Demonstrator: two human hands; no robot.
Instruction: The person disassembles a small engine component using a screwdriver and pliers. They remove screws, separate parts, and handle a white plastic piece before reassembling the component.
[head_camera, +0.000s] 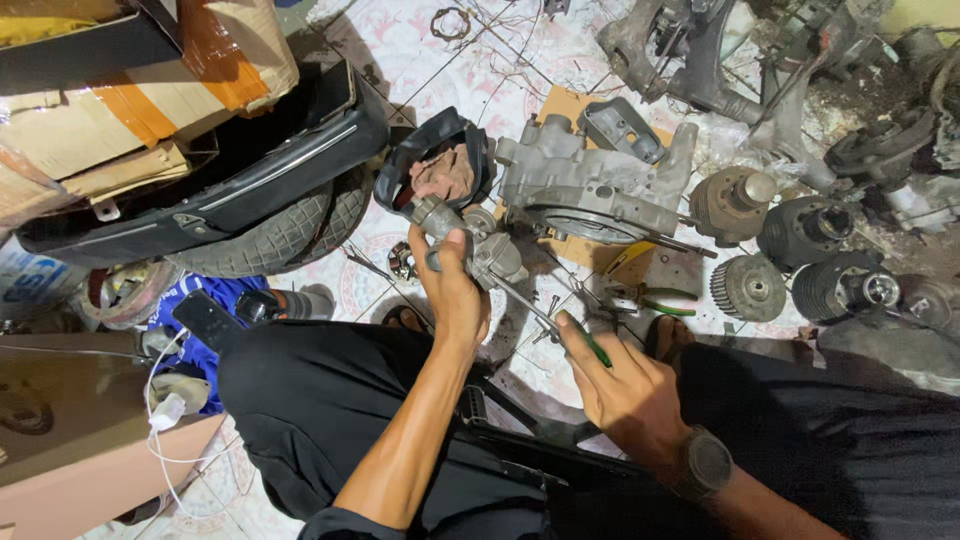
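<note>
A grey metal carburetor (478, 243) sits upright off the floor, its tip engaged by a slim green-handled screwdriver (560, 325).

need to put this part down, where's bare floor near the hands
Bare tile lies between the tyre and the left hand, which holds a carburetor. More shows at top centre. Right of the engine case, cylinders and gears crowd the floor.

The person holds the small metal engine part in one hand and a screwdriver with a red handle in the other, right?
Not quite. The head view shows the left hand gripping the small metal engine part, and the right hand holding a screwdriver, but its handle is green, not red. The rest is right.
</note>
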